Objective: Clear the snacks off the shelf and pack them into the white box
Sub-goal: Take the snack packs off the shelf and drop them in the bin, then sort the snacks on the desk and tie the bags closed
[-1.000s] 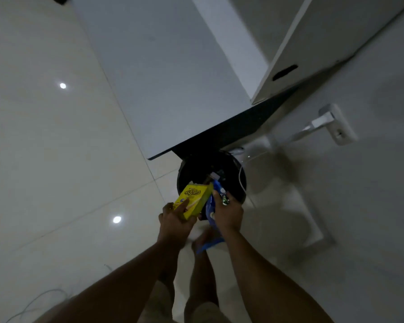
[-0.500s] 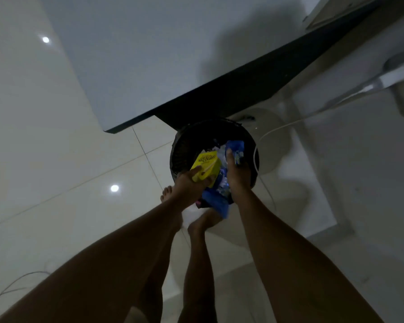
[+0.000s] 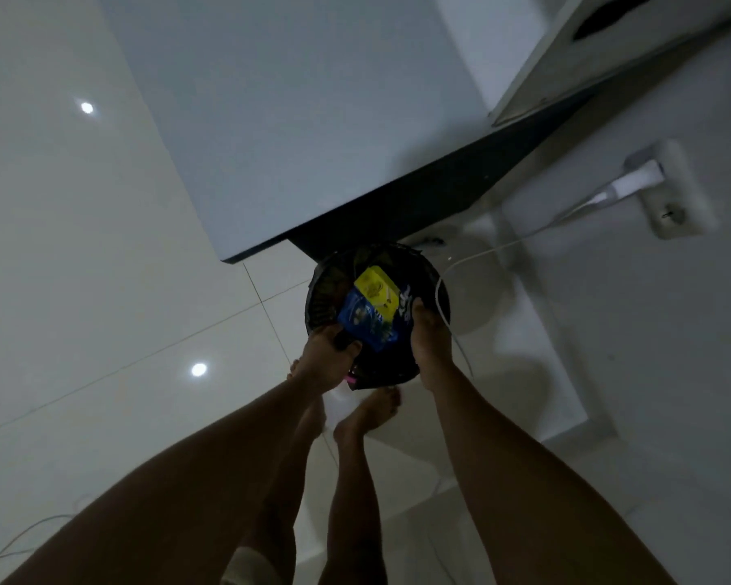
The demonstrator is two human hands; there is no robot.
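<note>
A round black bin [image 3: 328, 277] stands on the tiled floor under the edge of a white top. Inside it lie a yellow snack box [image 3: 374, 288], a blue snack packet [image 3: 366, 322] and a darker blue packet [image 3: 406, 308]. My left hand [image 3: 328, 360] grips the bin's near left rim. My right hand [image 3: 429, 336] curls over the right rim, its thumb touching the darker packet. A white box [image 3: 608, 57] with a dark handle slot sits at the upper right.
The white top [image 3: 313, 120] has a dark underside above the bin. A wall socket [image 3: 674, 200] at the right holds a white plug, and its cable [image 3: 473, 259] loops past the bin. My bare feet [image 3: 368, 411] stand just behind the bin.
The yellow box and blue packets have left my hands and now lie in the black bin. Both hands have moved down onto the bin's rim.
</note>
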